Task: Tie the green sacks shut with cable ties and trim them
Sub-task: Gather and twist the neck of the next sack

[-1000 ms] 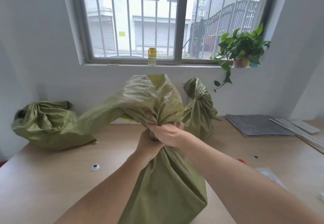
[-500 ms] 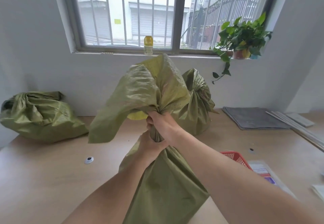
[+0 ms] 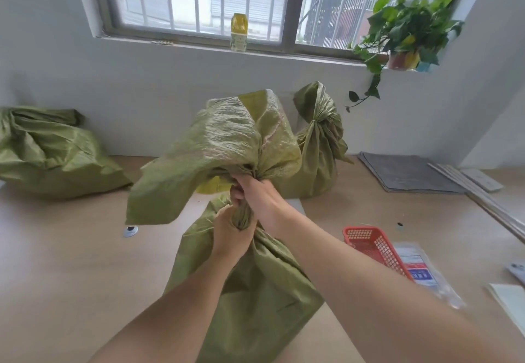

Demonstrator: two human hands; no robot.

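We held the green sack [image 3: 255,291] upright on the table [image 3: 71,277] by its gathered neck [image 3: 241,217]. Our left hand [image 3: 230,237] curled round the twisted cloth low down, and our right hand [image 3: 261,195] clenched round it just above, with the loose top flopping leftward over our knuckles. A second earlier both fists had sat level on the neck and the flap had stretched toward the untied sack [image 3: 51,158] at the left; now it drooped short of it.
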